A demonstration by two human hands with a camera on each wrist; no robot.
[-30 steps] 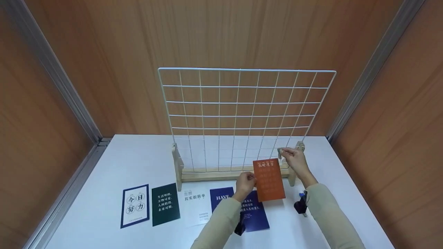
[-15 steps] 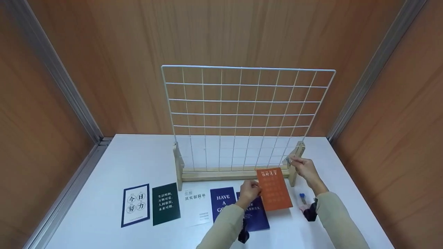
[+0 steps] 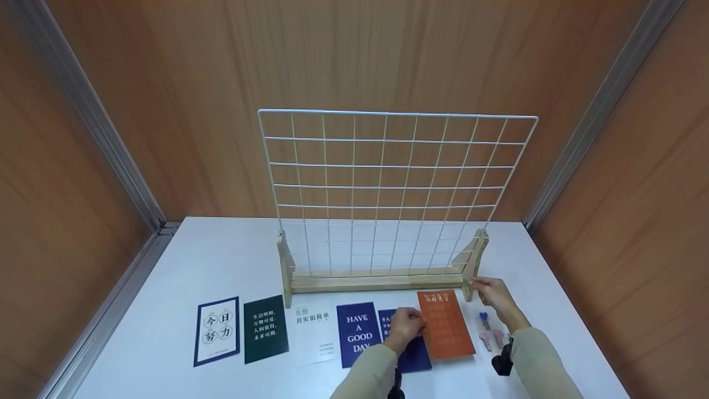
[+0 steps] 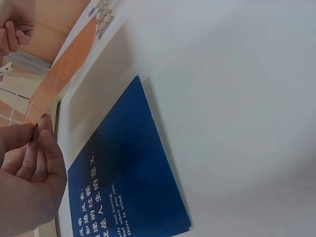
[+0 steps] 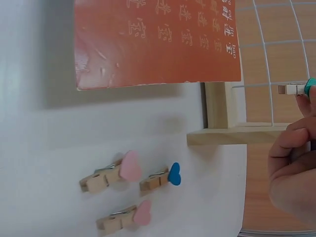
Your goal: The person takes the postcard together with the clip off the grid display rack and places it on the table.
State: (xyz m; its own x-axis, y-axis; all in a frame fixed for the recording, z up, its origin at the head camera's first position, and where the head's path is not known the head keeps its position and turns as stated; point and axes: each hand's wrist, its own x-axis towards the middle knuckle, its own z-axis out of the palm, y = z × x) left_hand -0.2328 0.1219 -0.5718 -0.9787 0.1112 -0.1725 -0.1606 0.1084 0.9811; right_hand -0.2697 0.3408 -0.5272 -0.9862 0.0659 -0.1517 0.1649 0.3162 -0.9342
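Observation:
An orange card (image 3: 447, 327) with pale lettering is pinched at its left edge by my left hand (image 3: 406, 328). In the left wrist view the card slants up off the white tabletop, past a dark blue card (image 4: 128, 173) lying flat. My right hand (image 3: 494, 296) is just beyond the orange card's right side, near the wooden foot of the rack. The right wrist view shows it pinching a small wooden clothespin (image 5: 292, 90) with a green decoration. Below lie a blue-heart clothespin (image 5: 155, 182) and two with pink hearts, one nearer the card (image 5: 104, 180).
A white wire grid (image 3: 388, 113) stands upright on a wooden base (image 3: 376, 284) behind the hands. Left of them lie a "HAVE A GOOD DAY" card (image 3: 357, 332), a white card (image 3: 316, 335), a green card (image 3: 266, 330) and a blue-bordered card (image 3: 216, 331). Wood panels enclose the table.
Both hands have come down towards the table and a little to the right. The orange card has moved down with the left hand; the right hand still holds the clothespin.

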